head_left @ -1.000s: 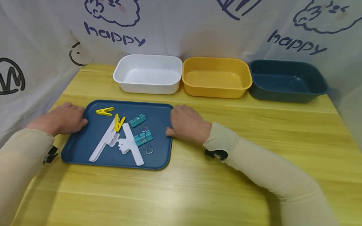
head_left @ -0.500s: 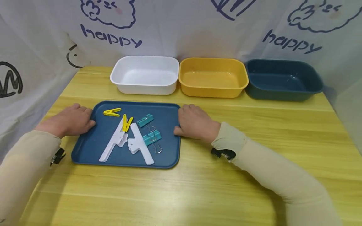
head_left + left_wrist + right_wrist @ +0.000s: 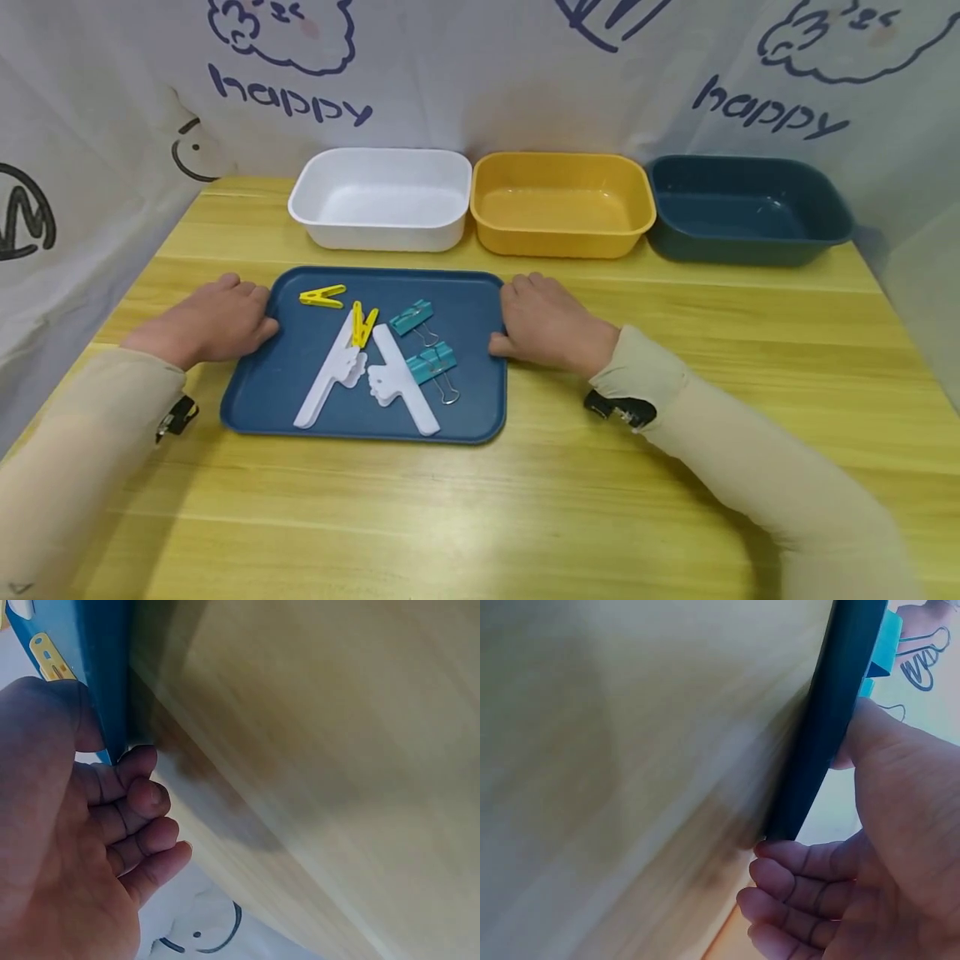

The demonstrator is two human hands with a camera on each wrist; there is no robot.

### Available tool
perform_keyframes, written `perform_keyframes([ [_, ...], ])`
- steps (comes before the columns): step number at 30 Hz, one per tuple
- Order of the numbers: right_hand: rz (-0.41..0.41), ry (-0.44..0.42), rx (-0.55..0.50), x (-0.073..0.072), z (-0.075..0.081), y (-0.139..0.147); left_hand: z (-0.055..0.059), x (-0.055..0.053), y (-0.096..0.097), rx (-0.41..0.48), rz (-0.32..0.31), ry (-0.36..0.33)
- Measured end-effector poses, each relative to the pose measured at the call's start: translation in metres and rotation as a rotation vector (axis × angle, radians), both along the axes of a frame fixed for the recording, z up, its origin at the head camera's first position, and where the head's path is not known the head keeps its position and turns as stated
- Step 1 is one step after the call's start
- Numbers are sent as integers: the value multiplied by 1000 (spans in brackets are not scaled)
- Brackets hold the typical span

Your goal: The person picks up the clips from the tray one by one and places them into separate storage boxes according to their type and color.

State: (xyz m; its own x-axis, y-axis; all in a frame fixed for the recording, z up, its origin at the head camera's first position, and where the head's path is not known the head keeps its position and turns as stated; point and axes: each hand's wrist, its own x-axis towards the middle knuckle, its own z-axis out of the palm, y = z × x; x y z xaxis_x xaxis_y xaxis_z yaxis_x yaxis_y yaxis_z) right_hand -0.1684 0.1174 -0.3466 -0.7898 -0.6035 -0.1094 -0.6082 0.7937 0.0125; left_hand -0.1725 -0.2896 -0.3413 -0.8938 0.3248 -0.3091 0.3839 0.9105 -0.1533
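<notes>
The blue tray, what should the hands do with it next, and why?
I'd probably slide the blue tray slightly to the person's right: the left hand and right hand grip opposite sides, and it lies mostly before the white bin, barely reaching the yellow bin, the row's middle one.

Can read "happy" twice on the white backdrop [image 3: 525,96], both times handwritten in lowercase dark-blue strokes: once in the left lettering [image 3: 288,98], beneath a scalloped cloud-like drawing [image 3: 300,50], and once in the right lettering [image 3: 770,108], beneath a similar drawing [image 3: 855,50]. Note, at the far left of the head view, a black ringed mark [image 3: 27,218] on the white side sheeting [image 3: 97,108], cut by the view's edge; resembles a capital M. Cannot identify the dark-blue hatched marking [image 3: 611,21] at top centre, likewise cropped, nor confirm as characters the squiggles [image 3: 242,32] inside both drawings.
</notes>
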Motion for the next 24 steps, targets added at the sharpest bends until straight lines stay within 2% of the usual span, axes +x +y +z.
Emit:
perform_keyframes([
  [7,2,16,30,1,-1,16,-3,-3,11,26,-32,2],
  [13,-37,7,13,2,-3,28,-4,-2,23,39,-48,10],
  [18,-66,2,6,4,-3,37,-2,0,34,31,-38,21],
  [24,-99,-31,-12,6,-1,49,-2,0,45,70,-17,10],
])
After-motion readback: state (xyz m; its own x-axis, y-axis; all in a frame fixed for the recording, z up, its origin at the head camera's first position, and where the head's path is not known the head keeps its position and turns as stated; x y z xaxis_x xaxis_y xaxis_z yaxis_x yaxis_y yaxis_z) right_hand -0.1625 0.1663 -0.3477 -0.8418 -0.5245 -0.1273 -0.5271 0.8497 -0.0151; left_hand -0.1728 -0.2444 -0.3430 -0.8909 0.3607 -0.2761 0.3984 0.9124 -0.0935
